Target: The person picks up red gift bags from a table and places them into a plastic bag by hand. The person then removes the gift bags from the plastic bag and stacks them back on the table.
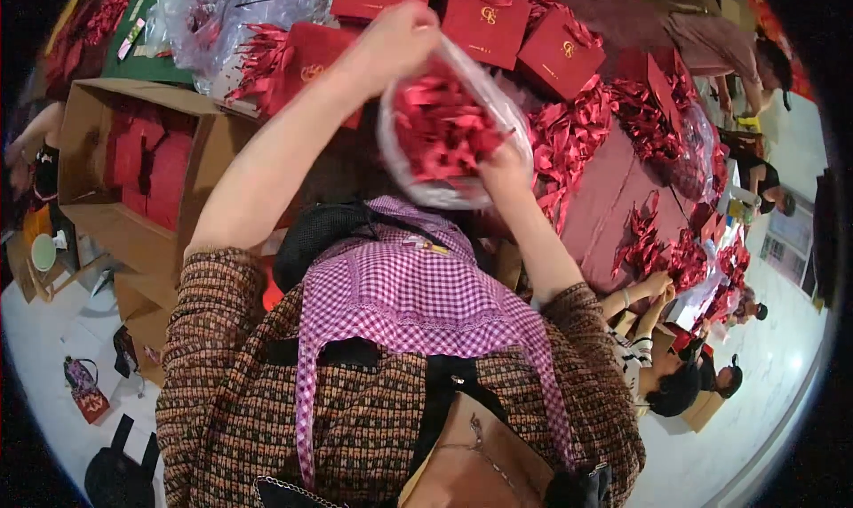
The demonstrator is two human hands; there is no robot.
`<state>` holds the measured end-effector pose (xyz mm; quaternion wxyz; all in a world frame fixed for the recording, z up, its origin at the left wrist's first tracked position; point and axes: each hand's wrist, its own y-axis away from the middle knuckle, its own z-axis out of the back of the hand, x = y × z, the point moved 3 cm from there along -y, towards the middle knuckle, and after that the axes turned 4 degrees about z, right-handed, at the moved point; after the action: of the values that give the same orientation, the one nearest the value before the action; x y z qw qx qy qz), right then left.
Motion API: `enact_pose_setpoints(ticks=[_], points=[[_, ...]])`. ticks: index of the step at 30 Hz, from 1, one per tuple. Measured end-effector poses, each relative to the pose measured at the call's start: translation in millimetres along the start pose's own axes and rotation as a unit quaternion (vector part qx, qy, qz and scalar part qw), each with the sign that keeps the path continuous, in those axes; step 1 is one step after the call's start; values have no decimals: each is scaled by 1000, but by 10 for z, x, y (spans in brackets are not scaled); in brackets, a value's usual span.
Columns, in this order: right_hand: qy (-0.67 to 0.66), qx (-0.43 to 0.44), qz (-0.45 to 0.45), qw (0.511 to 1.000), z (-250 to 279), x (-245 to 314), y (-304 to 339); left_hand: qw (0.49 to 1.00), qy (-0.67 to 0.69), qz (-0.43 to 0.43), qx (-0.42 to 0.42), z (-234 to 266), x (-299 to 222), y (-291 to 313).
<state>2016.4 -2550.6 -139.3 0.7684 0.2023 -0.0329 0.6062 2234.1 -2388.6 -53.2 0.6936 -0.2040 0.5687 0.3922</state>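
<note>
A clear plastic bag [517, 121] full of shiny red ribbon pieces [435, 126] hangs above the table edge in front of me. With fingers closed, my left hand [404, 46] grips the top of its rim. My right hand [506, 172] is at the right side of the bag's mouth, its fingers among the ribbons. Motion blur and the ribbons hide those fingers, so what they hold does not show. Behind the bag, a red box [484, 24] and another red box [562, 55] rest on more red ribbon.
An open cardboard carton [209, 166] with red boxes inside stands at my left. Crumpled clear plastic [213, 28] lies at the far left. Ribbon heaps [573, 144] cover much of the table [613, 192]. A co-worker's hands [656, 286] work at the right.
</note>
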Motion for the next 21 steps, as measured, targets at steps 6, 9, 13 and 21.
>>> enact_pose_setpoints(ticks=[6,9,13,21], points=[[120,-50,29,991,203,427,-220,997,29,-60,-40,-370,410,710],[144,-47,42,988,169,331,-238,995,-39,-62,-68,-333,230,992],[130,-113,58,983,183,354,-283,988,40,83,-120,-381,669,1404],[14,-120,56,991,349,357,-398,937,294,187,25,-472,620,1043]])
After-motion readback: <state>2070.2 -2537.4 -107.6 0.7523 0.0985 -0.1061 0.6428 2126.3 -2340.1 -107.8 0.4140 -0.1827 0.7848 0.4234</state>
